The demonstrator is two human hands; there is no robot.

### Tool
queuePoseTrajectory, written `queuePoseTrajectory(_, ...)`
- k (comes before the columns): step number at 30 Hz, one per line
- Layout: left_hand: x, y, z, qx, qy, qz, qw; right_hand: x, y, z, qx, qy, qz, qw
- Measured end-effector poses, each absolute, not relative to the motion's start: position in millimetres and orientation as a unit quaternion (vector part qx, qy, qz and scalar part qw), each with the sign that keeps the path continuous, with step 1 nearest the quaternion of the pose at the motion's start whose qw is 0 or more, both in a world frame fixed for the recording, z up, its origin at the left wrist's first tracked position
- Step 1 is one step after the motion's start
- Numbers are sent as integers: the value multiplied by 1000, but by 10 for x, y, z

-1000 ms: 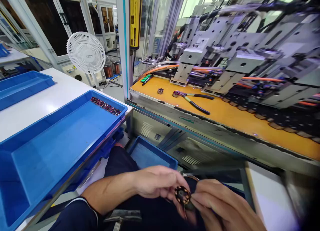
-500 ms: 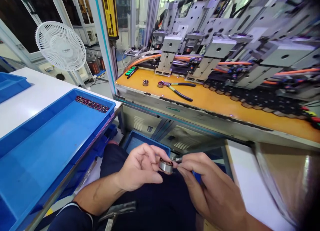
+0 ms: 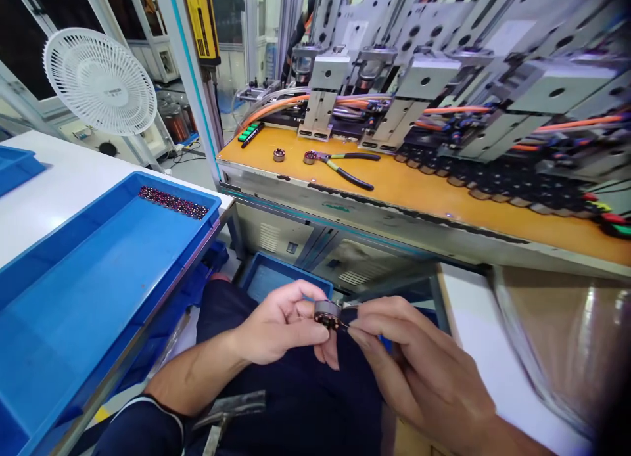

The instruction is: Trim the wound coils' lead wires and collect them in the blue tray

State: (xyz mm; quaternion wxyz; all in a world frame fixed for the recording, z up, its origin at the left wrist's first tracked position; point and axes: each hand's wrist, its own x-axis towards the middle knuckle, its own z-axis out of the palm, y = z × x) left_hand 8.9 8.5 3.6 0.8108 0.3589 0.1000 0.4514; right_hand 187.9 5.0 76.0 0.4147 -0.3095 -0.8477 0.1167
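Over my lap, my left hand (image 3: 290, 324) grips a small round motor stator (image 3: 327, 313) between thumb and fingers. The stator has a grey metal ring, and its copper windings show on the lower face. Just right of it, my right hand (image 3: 409, 351) is closed in a pinch on a thin wire (image 3: 344, 324) that runs to the stator's edge. My right fingertips are close to the stator but apart from its ring.
On the orange bench lie pliers (image 3: 350, 163) with black-and-yellow handles, their jaws at another stator (image 3: 309, 157). A single stator (image 3: 279, 155) stands to their left; dark stators (image 3: 473, 180) line the right. A blue tray (image 3: 98, 246) holds rows of stators (image 3: 172, 202). Machine heads (image 3: 328, 81) overhang the bench.
My left hand has turned the stator over, so the windings now face down toward me, with some fingers beneath it. My right hand keeps its pinch nearby. The view has shifted slightly.
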Motion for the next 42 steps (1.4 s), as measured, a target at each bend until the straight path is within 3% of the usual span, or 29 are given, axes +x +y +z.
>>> queuePoseTrajectory(13,121,56,163,448,188,622,614,1741,-40,599,-392,-747,205,497)
queuePoseTrajectory(21,65,112,140,487,195,611,593,1662,-94,563,-447,-583,512,444)
queuePoseTrajectory(32,66,139,150,480,168,616,601,1663,-32,335,-364,-442,720,392)
queuePoseTrajectory(39,79,242,-9,407,205,595,662,1648,-22,315,-324,-475,668,473)
queuePoseTrajectory(42,87,274,-91,381,343,593,621,1698,-2,327,-365,-605,469,529)
